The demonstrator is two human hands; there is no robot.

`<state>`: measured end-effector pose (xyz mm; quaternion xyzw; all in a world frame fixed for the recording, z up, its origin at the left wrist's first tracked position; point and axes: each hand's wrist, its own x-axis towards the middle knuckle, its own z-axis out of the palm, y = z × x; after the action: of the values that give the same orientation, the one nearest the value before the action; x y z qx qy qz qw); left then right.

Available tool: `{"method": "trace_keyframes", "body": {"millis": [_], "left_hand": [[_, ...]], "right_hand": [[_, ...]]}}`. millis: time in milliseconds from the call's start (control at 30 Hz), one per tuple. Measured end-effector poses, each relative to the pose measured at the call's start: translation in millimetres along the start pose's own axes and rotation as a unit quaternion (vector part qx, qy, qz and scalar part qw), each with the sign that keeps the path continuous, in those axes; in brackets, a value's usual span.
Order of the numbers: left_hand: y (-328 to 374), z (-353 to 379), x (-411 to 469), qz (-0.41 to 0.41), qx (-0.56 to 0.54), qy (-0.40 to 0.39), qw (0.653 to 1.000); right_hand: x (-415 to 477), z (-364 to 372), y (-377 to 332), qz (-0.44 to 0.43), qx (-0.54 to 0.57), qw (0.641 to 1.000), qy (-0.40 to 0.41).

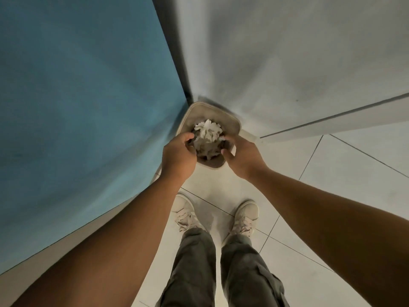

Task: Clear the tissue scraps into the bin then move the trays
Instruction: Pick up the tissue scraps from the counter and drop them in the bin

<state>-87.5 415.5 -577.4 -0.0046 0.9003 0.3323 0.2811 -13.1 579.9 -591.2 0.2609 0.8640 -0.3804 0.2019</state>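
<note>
Left grip point(178, 156) and right grip point(242, 158) curled round a wad of white tissue scraps point(207, 138), held just above a beige bin point(232, 124), bin tucked in the corner between blue panel point(77, 96) and white wall point(287, 63), pale sneakers point(245, 216) on tiled floor point(332, 185) below

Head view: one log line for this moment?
state: scraps over bin | left hand: grips scraps | right hand: grips scraps | trays: not in view

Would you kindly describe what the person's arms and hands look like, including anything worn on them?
Both the left arm and right arm are bare up to the frame edge: no sleeves show. The left hand and right hand wear no gloves, and neither wrist carries a watch or band. No rings show on the visible fingers.
</note>
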Motion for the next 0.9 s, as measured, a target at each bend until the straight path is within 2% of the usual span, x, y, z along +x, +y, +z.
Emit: {"method": "trace_keyframes", "body": {"millis": [233,467,667,767,900], "left_hand": [[102,-86,-92,0.084,0.038,0.020,0.996],[187,-174,-190,0.158,0.040,0.098,0.982],[214,-246,-267,0.183,0.015,0.190,0.964],[211,-281,-295,0.196,0.016,0.228,0.954],[200,-325,-319,0.173,0.024,0.286,0.942]], "right_hand": [[-103,-110,-74,-0.095,-0.004,0.994,0.054],[-187,-207,-170,-0.240,0.027,0.964,0.108],[-237,-249,-246,-0.328,0.041,0.938,0.103],[-252,-251,-279,-0.361,0.036,0.928,0.083],[-263,-241,-322,-0.411,0.016,0.910,0.051]]}}
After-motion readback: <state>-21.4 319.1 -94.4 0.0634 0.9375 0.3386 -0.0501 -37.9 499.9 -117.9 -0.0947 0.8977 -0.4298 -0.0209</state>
